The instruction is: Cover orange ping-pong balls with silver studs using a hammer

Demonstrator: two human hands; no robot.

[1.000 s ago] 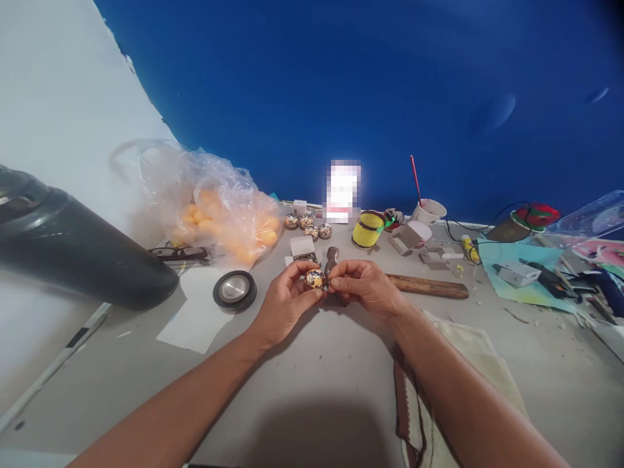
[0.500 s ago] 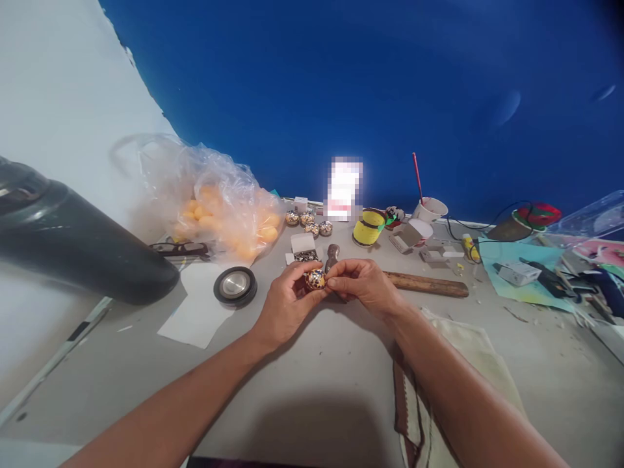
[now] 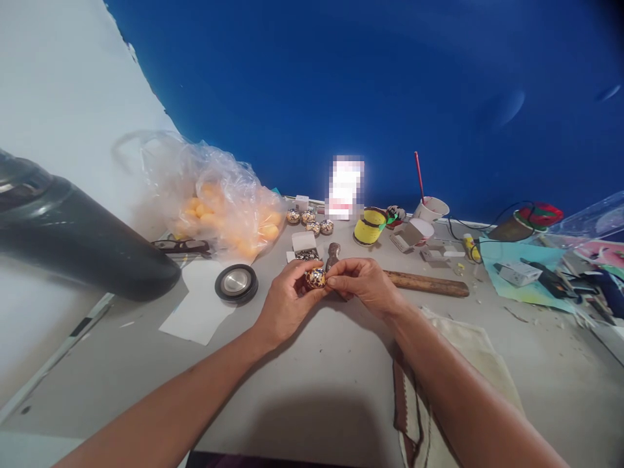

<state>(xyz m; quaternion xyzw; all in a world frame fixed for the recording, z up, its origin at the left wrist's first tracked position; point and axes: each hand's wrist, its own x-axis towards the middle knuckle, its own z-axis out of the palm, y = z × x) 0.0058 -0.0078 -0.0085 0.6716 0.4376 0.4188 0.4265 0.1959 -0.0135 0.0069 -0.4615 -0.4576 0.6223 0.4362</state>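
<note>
We hold the silver-studded orange ball [image 3: 316,278] between the curled fingers and thumb of our left hand [image 3: 286,298], near the head of the hammer [image 3: 429,284]. Our right hand [image 3: 364,286] pinches its fingertips together at the ball's side; we cannot tell what is between them. Left of the hammer, a small open box [image 3: 305,242] holds shiny metal pieces [image 3: 306,255].

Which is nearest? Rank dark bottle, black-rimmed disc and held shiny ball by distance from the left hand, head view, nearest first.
1. Held shiny ball: in the left hand.
2. Black-rimmed disc: left of that hand.
3. Dark bottle: farther left, at the edge.
</note>
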